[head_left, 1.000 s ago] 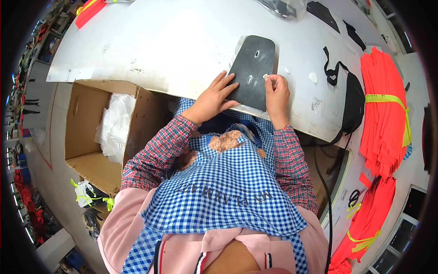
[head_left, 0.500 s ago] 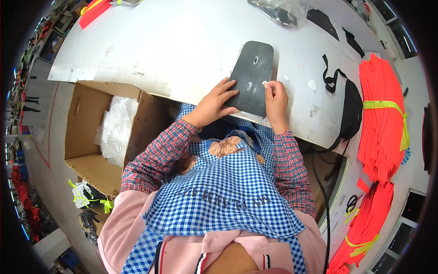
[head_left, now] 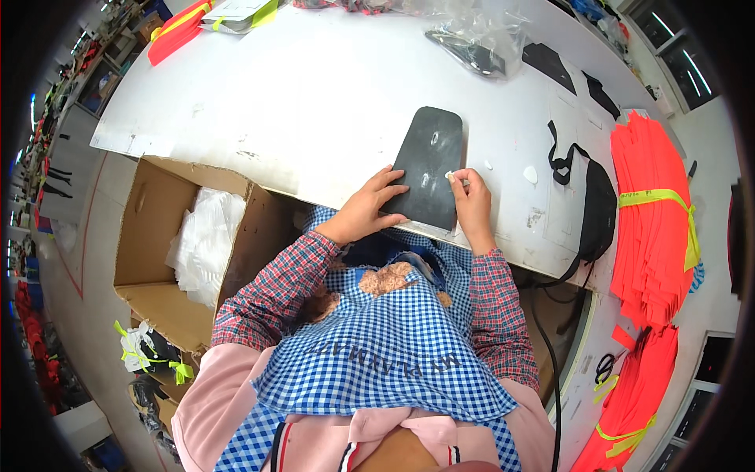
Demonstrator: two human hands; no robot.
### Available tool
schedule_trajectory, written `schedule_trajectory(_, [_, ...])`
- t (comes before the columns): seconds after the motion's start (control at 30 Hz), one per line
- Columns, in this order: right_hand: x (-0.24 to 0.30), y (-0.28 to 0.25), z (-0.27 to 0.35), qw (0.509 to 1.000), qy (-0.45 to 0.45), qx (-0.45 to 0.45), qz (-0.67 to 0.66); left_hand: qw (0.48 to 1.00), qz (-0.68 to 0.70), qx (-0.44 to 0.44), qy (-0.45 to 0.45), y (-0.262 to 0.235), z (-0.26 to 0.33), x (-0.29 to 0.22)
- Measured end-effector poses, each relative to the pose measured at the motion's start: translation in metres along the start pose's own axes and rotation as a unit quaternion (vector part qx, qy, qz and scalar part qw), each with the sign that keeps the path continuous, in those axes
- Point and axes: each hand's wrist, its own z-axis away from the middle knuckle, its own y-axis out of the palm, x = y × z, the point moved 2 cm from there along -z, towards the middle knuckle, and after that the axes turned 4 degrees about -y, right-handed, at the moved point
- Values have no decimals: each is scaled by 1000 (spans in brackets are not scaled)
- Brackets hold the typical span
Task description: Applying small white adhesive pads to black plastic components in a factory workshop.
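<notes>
A dark grey tapered board (head_left: 435, 149) lies flat at the near edge of the white table, with slots and whitish chalky smudges along its middle. My left hand (head_left: 366, 206) rests with fingers spread on the board's left edge. At its right edge, my right hand (head_left: 472, 203) pinches a small white piece (head_left: 450, 175) that looks like chalk, between thumb and forefinger, over the board's surface. Another white piece, flat and rounded (head_left: 531, 175), lies on the table to the right, with a smaller white bit (head_left: 488, 165) nearer the board.
A cardboard box (head_left: 169, 236) holding white plastic sheets stands left of me. Black strapped fabric (head_left: 599, 206) lies at the table's right, beside bundled orange-red fabric (head_left: 649, 228). A clear plastic bag (head_left: 480, 51) sits at the back; scissors (head_left: 604, 366) lie lower right.
The whole view has shifted, so the table and board appear lower. My right hand still pinches the white piece, with its fingers slightly more curled; my left hand stays on the board.
</notes>
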Motion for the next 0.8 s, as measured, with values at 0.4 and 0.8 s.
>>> schedule_trajectory(0.4, [9,2,1,999,-24,-6,38,1000,-21,4,8,-1,-3,1])
schedule_trajectory(0.8, [8,7,8,995,-51,-9,88,999,-43,5,0,-1,-1,-2])
